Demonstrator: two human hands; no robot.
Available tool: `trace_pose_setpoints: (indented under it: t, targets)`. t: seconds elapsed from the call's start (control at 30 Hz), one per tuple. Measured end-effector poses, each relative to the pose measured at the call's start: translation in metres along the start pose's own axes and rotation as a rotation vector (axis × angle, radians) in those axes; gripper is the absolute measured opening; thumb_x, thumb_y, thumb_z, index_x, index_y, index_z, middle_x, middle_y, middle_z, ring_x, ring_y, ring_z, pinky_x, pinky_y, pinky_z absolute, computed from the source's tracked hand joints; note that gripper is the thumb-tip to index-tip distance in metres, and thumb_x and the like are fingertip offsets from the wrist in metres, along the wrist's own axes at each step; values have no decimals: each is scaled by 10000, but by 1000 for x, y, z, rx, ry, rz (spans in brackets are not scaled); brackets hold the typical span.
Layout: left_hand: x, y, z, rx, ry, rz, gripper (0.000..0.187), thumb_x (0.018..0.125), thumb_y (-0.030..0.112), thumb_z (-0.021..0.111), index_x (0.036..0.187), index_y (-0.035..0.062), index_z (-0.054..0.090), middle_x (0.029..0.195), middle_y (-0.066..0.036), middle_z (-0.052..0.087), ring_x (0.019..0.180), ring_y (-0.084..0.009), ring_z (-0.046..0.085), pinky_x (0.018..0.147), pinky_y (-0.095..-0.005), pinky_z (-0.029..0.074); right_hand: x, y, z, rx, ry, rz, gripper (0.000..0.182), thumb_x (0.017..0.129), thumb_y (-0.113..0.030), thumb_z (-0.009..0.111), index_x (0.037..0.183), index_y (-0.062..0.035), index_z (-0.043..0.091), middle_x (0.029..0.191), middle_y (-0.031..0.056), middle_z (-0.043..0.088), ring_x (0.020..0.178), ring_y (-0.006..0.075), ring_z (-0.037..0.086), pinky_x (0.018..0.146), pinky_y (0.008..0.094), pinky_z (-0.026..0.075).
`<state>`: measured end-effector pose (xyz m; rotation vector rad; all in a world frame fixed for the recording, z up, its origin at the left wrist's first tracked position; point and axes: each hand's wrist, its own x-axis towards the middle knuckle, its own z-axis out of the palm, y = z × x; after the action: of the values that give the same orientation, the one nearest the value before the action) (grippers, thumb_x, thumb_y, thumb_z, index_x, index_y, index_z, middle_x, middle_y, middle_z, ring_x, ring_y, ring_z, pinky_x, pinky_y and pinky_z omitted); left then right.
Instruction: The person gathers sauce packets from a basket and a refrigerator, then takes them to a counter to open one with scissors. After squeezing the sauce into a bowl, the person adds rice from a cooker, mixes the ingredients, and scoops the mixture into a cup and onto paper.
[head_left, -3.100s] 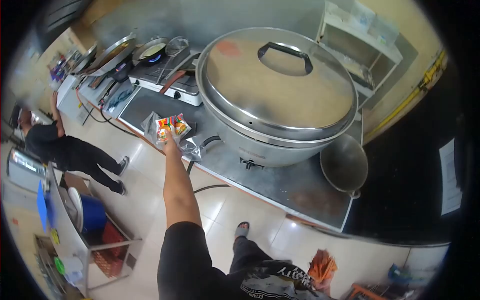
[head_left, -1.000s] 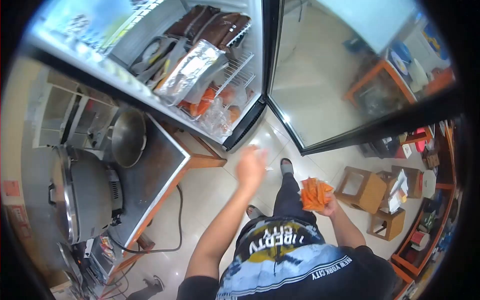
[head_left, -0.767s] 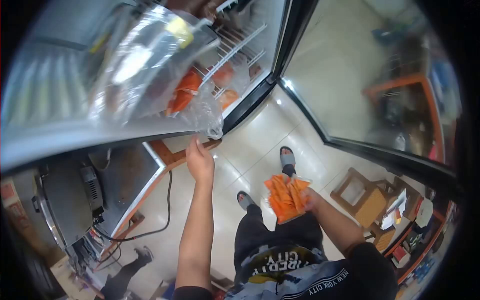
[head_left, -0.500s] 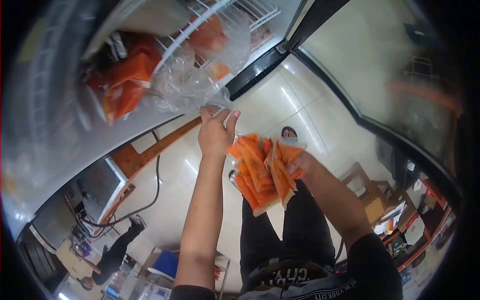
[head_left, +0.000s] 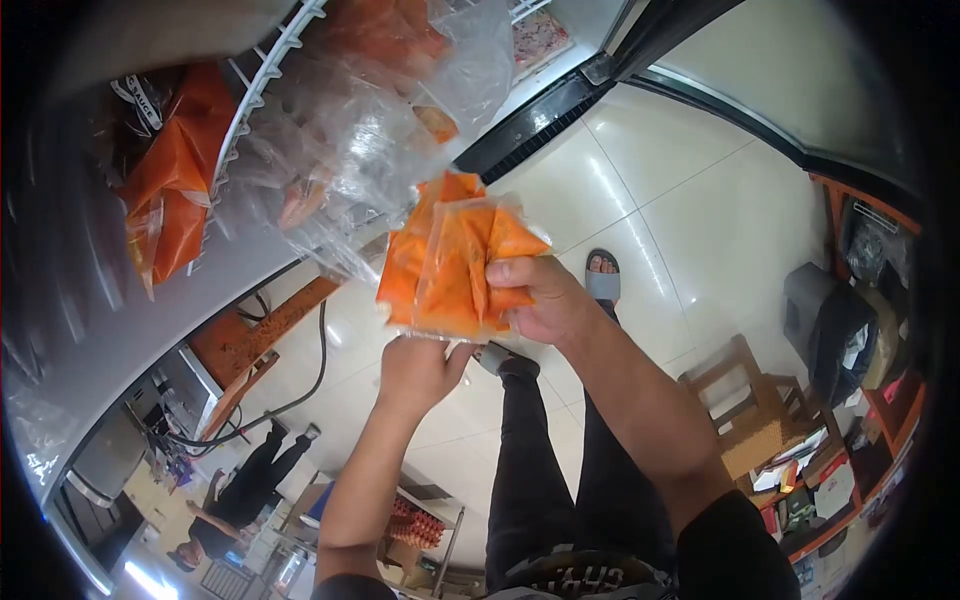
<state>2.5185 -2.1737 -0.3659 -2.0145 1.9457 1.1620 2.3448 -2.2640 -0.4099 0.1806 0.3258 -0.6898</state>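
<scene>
Several clear sachets of orange sauce are bunched together in my right hand, thumb on top, closed around their right side. My left hand is just below the sachets with its thumb out; its fingers are hidden behind them, so whether they grip anything does not show. A large crumpled clear plastic bag hangs from the fridge shelf, right behind the sachets, with some orange contents visible through it.
A white wire shelf in the open fridge bears a larger orange pouch. The glass door stands open at upper right. A wooden chair is on the right. Another person stands at lower left.
My right hand has lifted the sachets up and leftward to the clear bag. My left hand has dropped from the bag's edge to below the sachets. The view has shifted.
</scene>
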Motion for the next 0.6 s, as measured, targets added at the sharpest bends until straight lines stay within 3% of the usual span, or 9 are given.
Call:
trace_pose_setpoints:
  t: [0.1,0.17,0.23,0.3,0.4,0.43,0.53,0.6]
  targets:
    - [-18,1,-17,-123,373,-6,258,839,82,726,1079,4,671,1038,-157,663,1025,-288,652,809,-434,530,5,-2,-2,-95,61,-75,663,786,-55,690,1386,-50,408,1280,96,547,1207,237,579,1062,386,475]
    - [-1,-9,-41,5,790,186,248,862,53,687,1093,-33,662,1035,-174,652,1001,-296,653,778,-432,526,5,-1,-9,-151,54,-73,679,784,-59,692,1392,-67,391,1276,93,541,1207,234,575,1064,381,473]
    - [31,-9,-65,104,1047,96,215,874,30,652,1073,-51,660,1030,-188,652,979,-327,648,812,-417,519,5,1,-8,-188,42,-72,692,783,-65,697,1397,-78,377,1274,90,535,1208,230,569,1066,376,470]
    - [72,-16,-85,107,1080,96,221,887,51,622,1082,-49,652,1024,-198,649,969,-343,641,834,-425,507,2,7,-3,-199,30,-80,702,782,-75,705,1399,-83,368,1275,88,528,1210,225,563,1069,372,467]
    - [99,-28,-100,119,802,-175,231,897,108,614,1063,-46,660,1027,-221,641,991,-353,637,856,-432,503,-1,18,-9,-167,41,-50,705,788,-68,704,1403,-87,361,1278,91,523,1217,225,553,1076,376,461]
    - [94,-19,-105,55,708,-193,253,905,190,611,1037,-11,689,1036,-236,636,1028,-363,640,885,-429,501,-2,20,-9,-145,44,-38,703,791,-64,703,1407,-87,364,1287,92,525,1219,230,556,1075,381,461]
    - [79,-26,-104,-91,601,42,252,903,237,620,1002,29,723,1083,-205,646,1048,-372,644,899,-418,505,-7,19,-9,-91,60,-7,683,806,-62,697,1412,-82,384,1307,95,536,1221,246,568,1074,400,464]
    - [62,-23,-104,-44,537,16,273,907,268,625,1070,72,722,1095,-187,643,1040,-361,651,888,-413,512,-13,17,-12,-70,84,-5,650,823,-72,687,1411,-71,410,1317,97,552,1221,257,579,1074,416,465]
